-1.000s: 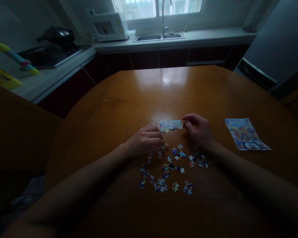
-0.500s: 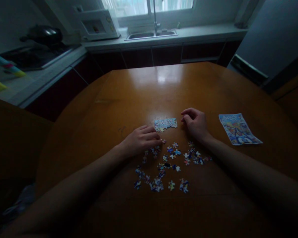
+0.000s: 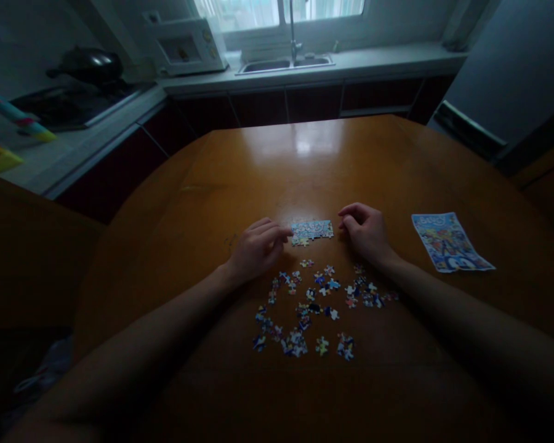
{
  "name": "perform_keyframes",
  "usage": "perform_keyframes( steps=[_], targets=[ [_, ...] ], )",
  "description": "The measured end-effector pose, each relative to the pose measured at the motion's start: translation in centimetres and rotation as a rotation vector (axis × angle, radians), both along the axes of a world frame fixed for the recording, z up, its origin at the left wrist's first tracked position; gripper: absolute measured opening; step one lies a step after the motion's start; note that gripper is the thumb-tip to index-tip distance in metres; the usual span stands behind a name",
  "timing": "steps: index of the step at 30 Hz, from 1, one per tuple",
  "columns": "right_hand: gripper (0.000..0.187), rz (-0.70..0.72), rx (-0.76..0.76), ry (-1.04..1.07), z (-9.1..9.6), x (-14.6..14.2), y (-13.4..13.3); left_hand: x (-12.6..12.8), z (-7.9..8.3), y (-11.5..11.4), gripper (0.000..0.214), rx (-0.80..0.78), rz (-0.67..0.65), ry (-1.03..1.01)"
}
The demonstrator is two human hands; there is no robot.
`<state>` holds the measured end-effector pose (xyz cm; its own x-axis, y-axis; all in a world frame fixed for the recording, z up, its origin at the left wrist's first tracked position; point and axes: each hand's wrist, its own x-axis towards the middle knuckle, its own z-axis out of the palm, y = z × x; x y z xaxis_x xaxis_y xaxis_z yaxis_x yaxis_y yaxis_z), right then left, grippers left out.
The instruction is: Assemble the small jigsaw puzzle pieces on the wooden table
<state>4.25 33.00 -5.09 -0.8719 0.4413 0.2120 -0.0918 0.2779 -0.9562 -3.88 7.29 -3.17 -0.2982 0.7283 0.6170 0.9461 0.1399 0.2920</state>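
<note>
Left hand [image 3: 256, 249] at puzzle section [image 3: 312, 230]; pieces [image 3: 295, 343] loose on table [image 3: 240, 178]; pan [image 3: 95, 64] contents hidden.

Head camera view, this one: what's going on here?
A person's left hand reaches to the left end of a flat, light-blue, joined puzzle section, apparently touching it. The curled right hand is just off the other end; whether it holds anything is unclear. Loose, multicoloured puzzle pieces lie nearer the person on the brown wooden table, with a blue printed paper sheet to the right.

Far tabletop [image 3: 277, 175] open; loose puzzle pieces [image 3: 294, 343] clutter near side.
</note>
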Motion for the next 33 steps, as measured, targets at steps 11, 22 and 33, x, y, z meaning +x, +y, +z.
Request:
perform_keyframes(
  steps=[11,22,33],
  targets=[
    [0.012,-0.001,0.012,0.009,-0.42,-0.18,0.29,0.02,-0.05,-0.01,0.025,-0.139,-0.121,-0.013],
    [0.012,0.001,-0.043,-0.01,-0.39,-0.17,0.32,0.11,-0.18,0.01,0.028,-0.239,-0.165,-0.007],
    [0.008,-0.002,-0.206,-0.044,0.06,-0.49,0.66,0.06,-0.42,-0.01,0.028,-0.219,-0.177,-0.021]
  ],
)
